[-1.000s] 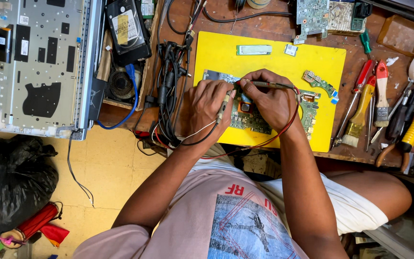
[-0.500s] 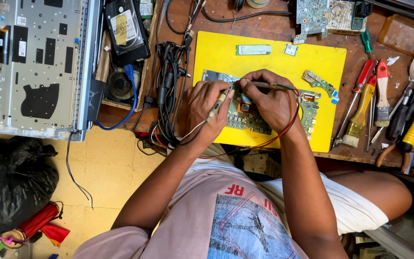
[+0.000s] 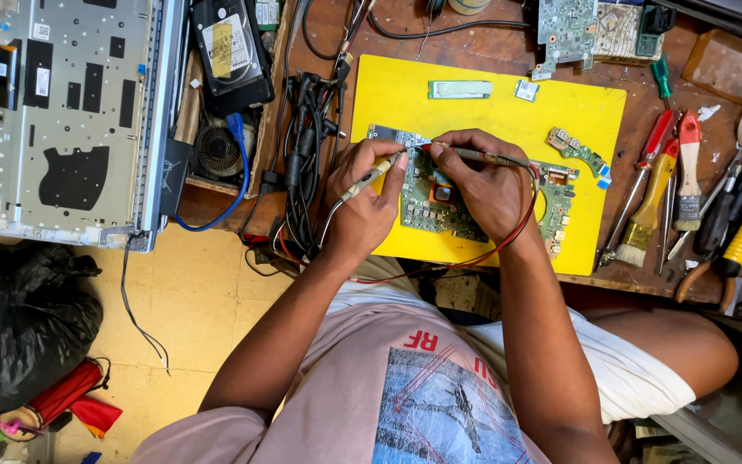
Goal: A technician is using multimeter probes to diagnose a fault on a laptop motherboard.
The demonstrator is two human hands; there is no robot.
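Yellow rubber mat (image 3: 491, 103) bears the green circuit board (image 3: 427, 202) at its near edge, where left hand (image 3: 367, 202) and right hand (image 3: 483, 185) each pinch a slim test probe (image 3: 371, 176), tips angled onto it.

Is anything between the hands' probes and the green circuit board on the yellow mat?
Nothing visible. The left hand and right hand each hold a probe with its tip down on the circuit board; only their own leads trail back.
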